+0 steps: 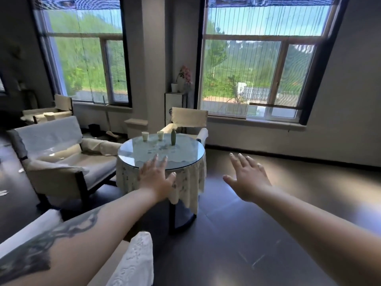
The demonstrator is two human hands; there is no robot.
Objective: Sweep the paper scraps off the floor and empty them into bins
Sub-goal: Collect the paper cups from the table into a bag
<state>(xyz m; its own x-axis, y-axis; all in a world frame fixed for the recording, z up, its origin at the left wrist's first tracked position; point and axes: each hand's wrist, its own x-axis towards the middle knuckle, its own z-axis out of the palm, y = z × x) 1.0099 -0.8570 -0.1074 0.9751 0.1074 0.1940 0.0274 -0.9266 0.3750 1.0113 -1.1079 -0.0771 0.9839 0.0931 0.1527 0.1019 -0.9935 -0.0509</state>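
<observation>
My left hand (155, 179) and my right hand (246, 178) are both stretched out in front of me with straight, spread fingers, holding nothing. White paper scraps (3, 192) lie on the dark floor at the far left, with another scrap (21, 170) further back. A broom (108, 122) leans against the wall under the left window, its head near the floor. A dark bin (94, 130) stands beside it.
A round glass-topped table (185, 159) with a cloth carries two cups and a green bottle, right ahead of my left hand. Armchairs (61, 157) stand left and behind it. A white lace cloth (134, 263) sits near me. Dark floor (268, 234) stretches to the right.
</observation>
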